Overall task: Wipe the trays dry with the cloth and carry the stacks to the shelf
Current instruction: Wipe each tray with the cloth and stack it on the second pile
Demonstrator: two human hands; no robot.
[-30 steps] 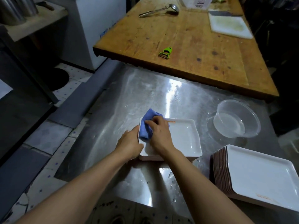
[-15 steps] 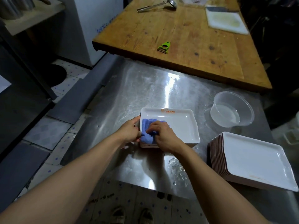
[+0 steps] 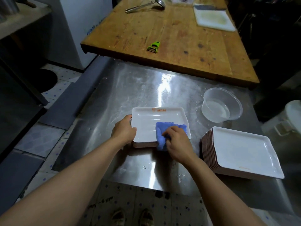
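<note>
fingers [image 3: 169, 131] of right hand [image 3: 178, 144] curled on blue cloth [image 3: 161, 136], pressing it on top white tray [image 3: 149, 123] near its front right corner — short stack on steel table [image 3: 130, 88]. left hand [image 3: 124, 130] grips tray's left edge; taller tray stack [image 3: 241, 150] sits just right.

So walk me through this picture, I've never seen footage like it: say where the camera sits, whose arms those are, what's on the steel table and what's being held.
There is no machine here. The camera is worn on a person's head and looks down at their own bare arms. The left hand grips the left edge of a white tray topping a short stack. The right hand presses a blue cloth on that tray's near right corner. A taller stack of trays sits to the right on the steel table, with a clear plastic bowl holding a little water behind it. Beyond is a wooden table with a green peeler, a ladle and a white cutting board.
</note>
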